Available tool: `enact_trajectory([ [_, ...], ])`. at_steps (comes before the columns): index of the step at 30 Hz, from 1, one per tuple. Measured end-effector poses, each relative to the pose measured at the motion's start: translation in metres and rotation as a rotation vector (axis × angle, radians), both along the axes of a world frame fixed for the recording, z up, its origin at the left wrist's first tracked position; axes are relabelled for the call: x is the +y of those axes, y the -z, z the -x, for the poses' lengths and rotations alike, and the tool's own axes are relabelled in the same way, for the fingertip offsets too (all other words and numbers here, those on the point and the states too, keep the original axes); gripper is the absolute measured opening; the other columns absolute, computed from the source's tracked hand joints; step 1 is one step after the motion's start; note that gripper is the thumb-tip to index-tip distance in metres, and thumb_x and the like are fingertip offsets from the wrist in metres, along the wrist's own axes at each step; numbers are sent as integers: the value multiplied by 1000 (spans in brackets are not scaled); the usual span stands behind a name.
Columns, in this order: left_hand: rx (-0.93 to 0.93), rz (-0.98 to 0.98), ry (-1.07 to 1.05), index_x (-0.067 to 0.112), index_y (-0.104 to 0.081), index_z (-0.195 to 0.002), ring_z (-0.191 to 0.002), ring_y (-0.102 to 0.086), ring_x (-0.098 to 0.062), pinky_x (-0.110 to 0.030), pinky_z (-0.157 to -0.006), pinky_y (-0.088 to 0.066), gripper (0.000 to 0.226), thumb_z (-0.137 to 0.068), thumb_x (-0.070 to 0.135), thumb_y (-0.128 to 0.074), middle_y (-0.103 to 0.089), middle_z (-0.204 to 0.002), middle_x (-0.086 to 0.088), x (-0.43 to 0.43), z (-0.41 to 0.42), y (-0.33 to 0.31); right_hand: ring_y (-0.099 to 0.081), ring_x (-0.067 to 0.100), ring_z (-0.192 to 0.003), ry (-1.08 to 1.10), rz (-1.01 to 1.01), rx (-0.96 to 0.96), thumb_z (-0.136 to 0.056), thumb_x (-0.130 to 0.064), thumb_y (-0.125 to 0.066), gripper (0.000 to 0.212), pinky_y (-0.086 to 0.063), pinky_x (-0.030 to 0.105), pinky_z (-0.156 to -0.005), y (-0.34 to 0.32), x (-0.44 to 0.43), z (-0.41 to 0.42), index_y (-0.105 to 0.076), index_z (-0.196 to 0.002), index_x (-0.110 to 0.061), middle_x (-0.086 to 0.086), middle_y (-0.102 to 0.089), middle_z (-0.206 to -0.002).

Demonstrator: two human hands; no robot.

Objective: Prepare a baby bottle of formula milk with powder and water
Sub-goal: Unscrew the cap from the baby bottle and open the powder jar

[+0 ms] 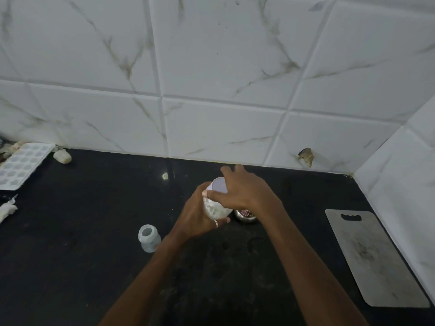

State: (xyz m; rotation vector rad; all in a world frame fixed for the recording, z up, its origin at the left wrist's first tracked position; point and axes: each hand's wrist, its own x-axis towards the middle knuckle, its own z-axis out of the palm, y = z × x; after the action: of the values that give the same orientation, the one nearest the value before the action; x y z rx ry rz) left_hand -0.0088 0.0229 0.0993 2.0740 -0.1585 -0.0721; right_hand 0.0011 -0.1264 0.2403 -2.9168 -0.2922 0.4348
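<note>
A clear jar of white powder (215, 210) is held above the black counter (94, 231), tilted slightly. My left hand (197, 220) wraps around its body from the left. Over its white lid (220, 184) sits my right hand (244, 191), fingers curled on the rim. To the lower left, a small clear baby bottle (148, 238) stands upright on the counter with its mouth uncovered and no teat on it. Behind my right wrist, a small steel vessel (244, 215) is partly hidden.
A white ice-cube tray (22, 165) and a pale lump (62, 157) lie at the back left, with crumpled white scraps (7, 208) at the left edge. A grey cutting board (374, 257) lies along the right wall. Tiled walls close the back and right.
</note>
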Motion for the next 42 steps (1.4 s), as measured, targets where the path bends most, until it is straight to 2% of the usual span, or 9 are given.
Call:
enact_trajectory([
  [6,-37,6,21,34,-35,-145,-109,-57,3,-14,-93,-45,109,-57,39,-98,-56,-124,18,-7,-4,-3,-61,31,-113,-27,99,-142,-93,-66,-52,68,-41,36,-80,4,5,4,-47,-138,-16,9,-57,-130],
  [8,-50,17,7,36,-31,-147,-116,-52,-5,-19,-98,-43,113,-57,42,-98,-49,-133,12,-5,-3,2,-59,30,-115,-53,10,-95,-92,-55,-59,63,-41,35,-81,4,2,2,-46,-139,-17,7,-53,-133],
  [13,-55,-30,-46,32,-37,-145,-113,-48,-14,-2,-87,-36,107,-57,43,-97,-40,-131,10,0,-6,16,-47,23,-129,-85,-230,-99,-83,-37,-73,76,-47,37,-99,1,-8,2,-39,-149,-21,0,-41,-147],
  [17,28,4,-117,15,-59,-123,-92,-63,-10,-28,-97,-53,70,-65,28,-96,-65,-107,-2,-10,-16,-4,-43,21,-132,8,-307,-245,-83,-42,-72,79,-46,39,-100,3,-23,13,-34,-150,-23,-2,-40,-148],
  [20,-174,65,-39,25,-63,-124,-108,-70,-13,-37,-90,-59,73,-61,35,-99,-71,-115,7,-7,-13,-2,-43,20,-132,158,-364,-312,-83,-47,-73,81,-46,40,-101,17,-45,26,-34,-150,-22,-1,-42,-149],
  [25,-280,160,-89,55,-53,-121,-113,-63,3,-12,-90,-50,85,-57,23,-100,-63,-118,33,-8,1,4,-49,23,-125,452,-328,-294,-80,-50,-76,82,-48,37,-91,72,-80,50,-38,-146,-20,1,-47,-143],
  [30,-216,123,-83,28,-55,-130,-117,-61,1,-19,-96,-50,86,-57,25,-100,-60,-124,29,-12,4,23,-50,24,-122,618,-290,-192,-80,-52,-76,78,-47,35,-83,143,-93,69,-42,-140,-17,2,-50,-139],
  [35,-169,93,-107,34,-51,-124,-108,-56,17,0,-83,-41,87,-54,21,-101,-56,-114,37,-16,11,32,-50,25,-122,636,-247,-92,-78,-54,-77,78,-49,38,-88,198,-94,71,-43,-137,-17,2,-52,-137],
  [42,-137,38,-121,26,-54,-132,-118,-60,-3,-29,-97,-52,92,-53,31,-101,-60,-127,18,-14,12,45,-51,28,-122,573,-166,-47,-81,-55,-74,77,-49,40,-96,235,-92,64,-43,-139,-14,6,-53,-138],
])
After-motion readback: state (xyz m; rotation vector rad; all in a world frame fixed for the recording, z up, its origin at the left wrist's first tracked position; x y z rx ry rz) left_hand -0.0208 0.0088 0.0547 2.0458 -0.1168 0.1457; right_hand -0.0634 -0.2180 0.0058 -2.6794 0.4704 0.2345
